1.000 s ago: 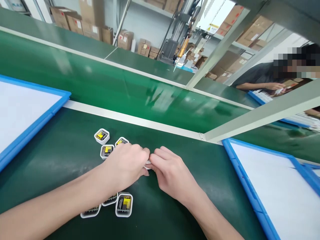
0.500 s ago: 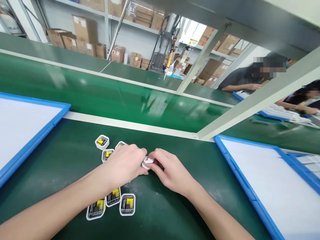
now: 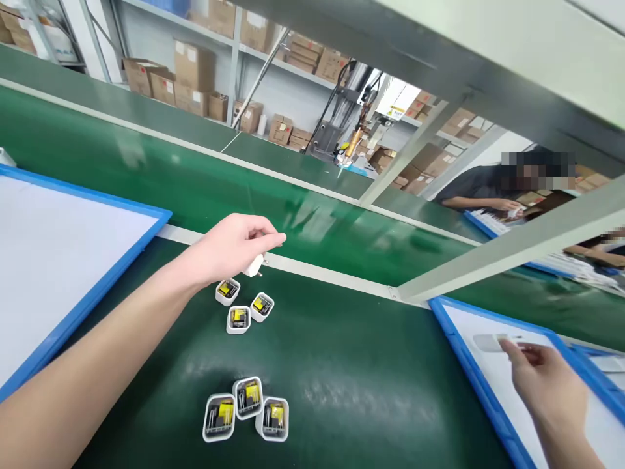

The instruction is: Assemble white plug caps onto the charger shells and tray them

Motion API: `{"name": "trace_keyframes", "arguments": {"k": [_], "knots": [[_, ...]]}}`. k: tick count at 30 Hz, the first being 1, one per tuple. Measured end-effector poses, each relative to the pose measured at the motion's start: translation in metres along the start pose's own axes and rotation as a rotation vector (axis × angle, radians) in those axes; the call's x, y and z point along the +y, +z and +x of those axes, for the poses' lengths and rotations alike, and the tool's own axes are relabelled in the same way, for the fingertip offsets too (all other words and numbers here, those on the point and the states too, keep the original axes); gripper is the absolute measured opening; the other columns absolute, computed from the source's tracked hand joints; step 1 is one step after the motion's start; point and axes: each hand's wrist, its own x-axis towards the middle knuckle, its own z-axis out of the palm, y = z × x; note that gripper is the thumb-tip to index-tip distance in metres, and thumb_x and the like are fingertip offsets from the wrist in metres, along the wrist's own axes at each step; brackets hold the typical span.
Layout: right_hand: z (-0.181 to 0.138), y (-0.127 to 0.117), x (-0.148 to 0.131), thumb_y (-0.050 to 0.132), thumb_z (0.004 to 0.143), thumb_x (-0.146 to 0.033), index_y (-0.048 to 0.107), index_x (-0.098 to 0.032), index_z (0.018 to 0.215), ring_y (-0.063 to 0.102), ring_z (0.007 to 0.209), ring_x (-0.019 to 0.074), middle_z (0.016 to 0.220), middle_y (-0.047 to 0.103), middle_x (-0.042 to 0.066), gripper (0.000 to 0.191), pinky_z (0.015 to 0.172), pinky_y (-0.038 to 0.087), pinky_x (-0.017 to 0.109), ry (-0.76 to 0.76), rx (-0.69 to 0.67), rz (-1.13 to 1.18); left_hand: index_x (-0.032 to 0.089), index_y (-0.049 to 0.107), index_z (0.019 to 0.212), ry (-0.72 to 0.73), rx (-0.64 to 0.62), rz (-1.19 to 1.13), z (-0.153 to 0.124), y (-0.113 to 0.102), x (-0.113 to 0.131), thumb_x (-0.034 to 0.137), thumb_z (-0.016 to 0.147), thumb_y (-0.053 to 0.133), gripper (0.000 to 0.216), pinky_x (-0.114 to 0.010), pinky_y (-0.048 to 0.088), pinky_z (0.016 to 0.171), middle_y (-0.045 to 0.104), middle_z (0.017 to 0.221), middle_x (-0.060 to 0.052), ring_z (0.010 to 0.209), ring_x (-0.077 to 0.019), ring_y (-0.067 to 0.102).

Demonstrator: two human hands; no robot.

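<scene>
My left hand (image 3: 239, 244) hovers near the back edge of the green bench, thumb and forefinger stretched out to the right. Tucked under its palm is a white two-pin plug (image 3: 252, 266), mostly covered by the hand, with metal pins pointing right. Over the right tray, my right hand (image 3: 549, 374) pinches a white plug piece (image 3: 488, 342), smeared by motion. Below my left hand stand three open white charger housings (image 3: 238, 319) with black and yellow parts inside. Three similar white housings (image 3: 248, 397) sit together nearer the front.
A blue-rimmed tray with a white lining (image 3: 159, 225) lies at left, and another blue-rimmed tray (image 3: 456, 348) at right. A pale metal post (image 3: 488, 260) slants across the right side. Beyond the green divider are a machine (image 3: 336, 124), boxes on shelves and co-workers.
My hands have parted. The left moved up and back with a plug; the right swung far right over the tray with a white piece. The view has shifted, uncovering the housings.
</scene>
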Motion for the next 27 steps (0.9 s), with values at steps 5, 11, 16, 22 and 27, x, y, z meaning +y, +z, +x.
{"name": "trace_keyframes", "arguments": {"k": [5,11,16,22,27], "knots": [[-0.002,-0.004,-0.009,0.061,0.075,-0.053,0.042,-0.030,0.068,0.043,0.048,0.0278,0.062,0.053,0.008,0.031,0.057,0.032,0.044,0.068,0.024,-0.028,0.018,0.072,0.087,0.017,-0.132,-0.208,0.003,0.005,-0.007,0.039,0.089,0.062,0.023,-0.023,0.041,0.056,0.066,0.075,0.000,0.065,-0.0127,0.056],[-0.100,-0.009,-0.140,0.065,0.086,-0.050,0.058,-0.027,0.104,0.060,0.072,0.0271,0.085,0.062,0.008,0.030,0.062,0.046,0.041,-0.359,-0.026,0.434,0.016,0.070,0.094,-0.019,-0.296,-0.328,-0.001,0.023,-0.002,0.034,0.091,0.061,0.021,-0.024,0.048,0.063,0.070,0.086,-0.003,0.071,-0.0135,0.061],[-0.179,0.039,-0.237,0.067,0.095,-0.040,0.053,-0.026,0.133,0.063,0.080,0.0187,0.105,0.064,0.006,0.044,0.068,0.054,0.032,-0.796,-0.680,0.788,0.017,0.063,0.102,0.001,-0.409,-0.318,-0.005,0.046,-0.006,0.036,0.095,0.055,0.022,-0.026,0.051,0.069,0.069,0.089,-0.002,0.075,-0.0139,0.065],[-0.180,0.079,-0.246,0.071,0.094,-0.042,0.065,-0.022,0.104,0.054,0.057,0.0122,0.081,0.061,0.001,0.023,0.050,0.043,0.024,-0.472,-0.910,1.207,0.026,0.049,0.135,0.012,-0.520,-0.086,-0.011,0.029,-0.008,0.044,0.096,0.052,0.043,-0.029,0.054,0.083,0.063,0.128,-0.007,0.101,-0.0185,0.068],[-0.173,0.099,-0.228,0.077,0.091,-0.040,0.065,-0.021,0.106,0.051,0.056,0.0108,0.075,0.059,0.000,0.027,0.050,0.036,0.022,-0.223,-1.048,1.418,0.034,0.060,0.132,0.080,-0.531,0.477,-0.011,0.011,-0.017,0.031,0.081,0.071,0.053,-0.032,0.043,0.100,0.058,0.132,-0.003,0.130,-0.0276,0.048]]}}
